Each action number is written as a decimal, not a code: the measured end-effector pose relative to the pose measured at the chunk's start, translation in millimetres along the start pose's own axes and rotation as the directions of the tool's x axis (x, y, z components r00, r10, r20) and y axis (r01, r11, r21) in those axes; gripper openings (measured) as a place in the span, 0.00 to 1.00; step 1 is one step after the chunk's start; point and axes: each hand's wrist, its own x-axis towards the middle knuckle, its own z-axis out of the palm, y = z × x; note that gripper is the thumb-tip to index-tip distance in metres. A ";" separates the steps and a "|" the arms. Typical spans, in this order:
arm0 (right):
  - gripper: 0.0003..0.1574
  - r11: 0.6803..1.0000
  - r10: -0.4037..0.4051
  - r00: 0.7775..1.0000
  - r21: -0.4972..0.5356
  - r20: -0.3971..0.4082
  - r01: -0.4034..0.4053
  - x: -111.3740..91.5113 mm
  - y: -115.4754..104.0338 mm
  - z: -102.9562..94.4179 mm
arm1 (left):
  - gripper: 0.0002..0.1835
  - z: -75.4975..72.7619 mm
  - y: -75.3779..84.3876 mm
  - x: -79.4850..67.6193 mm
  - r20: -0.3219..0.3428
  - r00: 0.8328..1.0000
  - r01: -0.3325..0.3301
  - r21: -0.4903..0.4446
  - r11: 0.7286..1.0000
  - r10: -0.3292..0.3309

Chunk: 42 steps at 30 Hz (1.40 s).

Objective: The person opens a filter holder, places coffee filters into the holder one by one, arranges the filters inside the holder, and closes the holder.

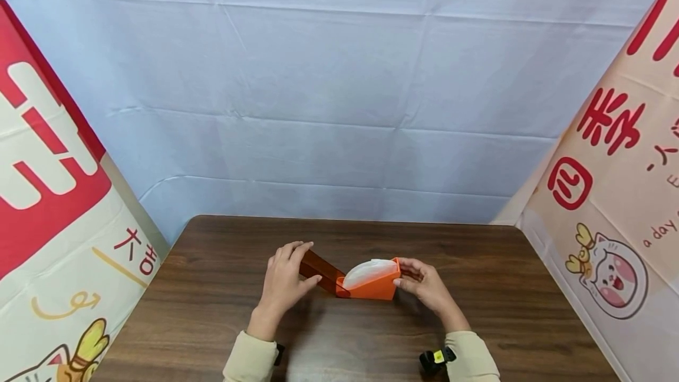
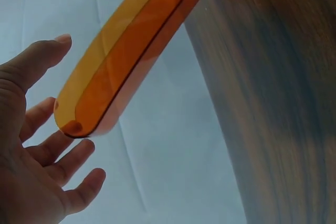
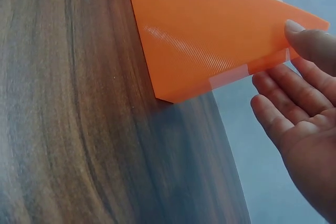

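An orange filter holder (image 1: 373, 289) stands on the table with a stack of white, round-edged paper filters (image 1: 366, 271) inside. Its see-through amber lid (image 2: 118, 61) is swung open, slanting up to the left. My left hand (image 1: 286, 279) is at the lid's free end, fingers spread and loosely bent. In the left wrist view the thumb is apart from the lid, and a fingertip is right at its edge. At the holder's tall right end, my right hand (image 1: 424, 287) pinches the wall, thumb on the near side. In the right wrist view the other fingers (image 3: 283, 90) lie by the end face.
The dark wood table (image 1: 493, 287) extends around the holder. A pale blue cloth (image 1: 329, 105) hangs behind it, with printed banners (image 1: 599, 205) at both sides. A black strap device (image 1: 437, 360) sits by the right sleeve.
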 end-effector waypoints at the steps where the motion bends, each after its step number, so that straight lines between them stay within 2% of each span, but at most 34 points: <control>1: 0.31 1.000 0.003 1.000 0.003 0.003 -0.003 -0.3 0.2 -0.3 | 0.39 -0.4 -0.8 0.0 0.000 1.000 0.007 -0.003 1.000 -0.007; 9: 0.31 1.000 0.012 1.000 -0.006 0.010 -0.012 -0.6 3.5 -1.3 | 0.44 1.0 -10.2 -3.6 0.006 0.998 0.059 -0.024 0.998 -0.059; 17: 0.31 0.999 0.028 0.999 -0.019 0.022 -0.028 -0.9 9.2 -1.9 | 0.46 7.2 -19.3 -10.4 0.036 0.993 0.118 -0.132 0.984 -0.114; 23: 0.32 1.000 0.027 0.999 0.001 0.032 -0.027 -1.2 11.3 -1.8 | 0.47 10.8 -23.9 -13.2 0.118 0.974 0.218 -0.233 0.948 -0.195; 30: 0.32 0.999 0.027 0.998 -0.030 0.050 -0.026 -1.5 14.1 -1.3 | 0.48 15.8 -28.2 -15.1 0.156 0.960 0.274 -0.353 0.895 -0.232; 36: 0.31 0.998 0.038 0.998 -0.046 0.045 -0.036 -1.3 14.5 0.2 | 0.49 25.2 -34.1 -14.9 0.195 0.947 0.313 -0.392 0.865 -0.254; 42: 0.31 0.999 0.036 0.998 -0.024 0.060 -0.035 -1.1 8.1 2.2 | 0.47 32.4 -36.4 -13.9 0.259 0.923 0.375 -0.441 0.815 -0.284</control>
